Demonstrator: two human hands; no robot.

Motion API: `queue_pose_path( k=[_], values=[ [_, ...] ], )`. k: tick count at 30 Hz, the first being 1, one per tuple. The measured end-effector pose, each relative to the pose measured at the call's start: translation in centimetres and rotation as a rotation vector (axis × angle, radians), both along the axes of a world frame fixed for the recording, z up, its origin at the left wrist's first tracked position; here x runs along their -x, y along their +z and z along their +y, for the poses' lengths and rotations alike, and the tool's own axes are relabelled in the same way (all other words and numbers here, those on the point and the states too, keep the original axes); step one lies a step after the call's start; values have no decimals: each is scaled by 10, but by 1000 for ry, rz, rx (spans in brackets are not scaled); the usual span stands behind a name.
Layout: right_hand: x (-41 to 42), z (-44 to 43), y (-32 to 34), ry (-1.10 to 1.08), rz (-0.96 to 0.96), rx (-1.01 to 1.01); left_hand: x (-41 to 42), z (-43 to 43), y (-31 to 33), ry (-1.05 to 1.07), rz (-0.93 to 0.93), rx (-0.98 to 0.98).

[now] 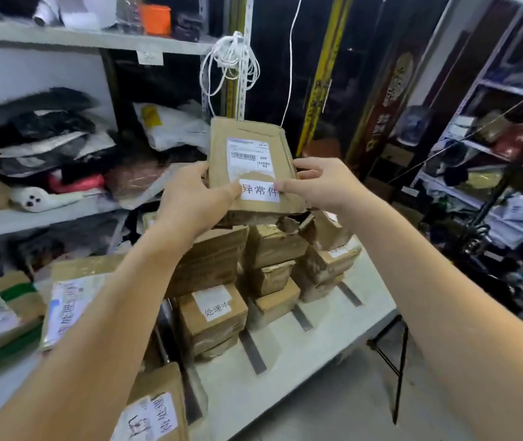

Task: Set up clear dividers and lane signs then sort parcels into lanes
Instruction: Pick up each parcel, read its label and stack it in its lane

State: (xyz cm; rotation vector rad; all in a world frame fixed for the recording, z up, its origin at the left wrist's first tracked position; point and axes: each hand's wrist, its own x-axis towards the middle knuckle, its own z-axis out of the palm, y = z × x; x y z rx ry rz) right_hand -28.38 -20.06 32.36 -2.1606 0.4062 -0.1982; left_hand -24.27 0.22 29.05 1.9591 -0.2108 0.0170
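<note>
- We find a crowded storeroom. Metal shelving [31, 218] loaded with bags and wrapped goods runs from 8 to 11 o'clock. A second rack [508, 173] fills 2 to 3 o'clock.
- A white table [323, 348] extends from centre toward 5 o'clock, with dark tape strips [252, 351] laid across its top.
- A stack of cardboard parcels [272, 246] stands on the table just below centre. One box [212, 323] at 6 o'clock carries a white handwritten sign [214, 302].
- A labelled carton [72, 300] lies at 8 o'clock.
- The held parcel [250, 154], a worn flat cardboard box with a printed shipping label, is raised at 12 o'clock, directly above the stack. We cannot tell whether its lower edge touches the stack.
- A white lane sign [260, 192] bearing three printed characters lies on the parcel's lower front face.
- The left hand [190, 195] grips the parcel's 9 o'clock edge. Its thumb presses the front at the sign's left end, and its fingers are curled behind, out of sight.
- The right hand [320, 183] grips the 3 o'clock edge, with the thumb on the sign's right end and the fingers wrapped round the side.
- A coil of white cord [231, 65] hangs at 12 o'clock, above the parcel.
</note>
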Motion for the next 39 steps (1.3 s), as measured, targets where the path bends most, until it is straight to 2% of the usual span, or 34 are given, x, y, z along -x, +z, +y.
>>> queue_pose_path(
  k=[4,9,21,26,39],
  values=[
    [-11,-61,1,-63,13,-14,-22,-63,-1,-98,23,15],
    [-24,-135,-14,-90,30,4,-38,-134,-16,-168,21,-60],
    [-85,-295,-79,63,83,28,-60,-287,-62,-22,78,-237],
    [-111,-322,-106,149,127,-9,-70,-312,-84,30,151,-170],
    [-128,-336,-130,239,132,71,-67,-325,-106,102,156,-325]
  ],
)
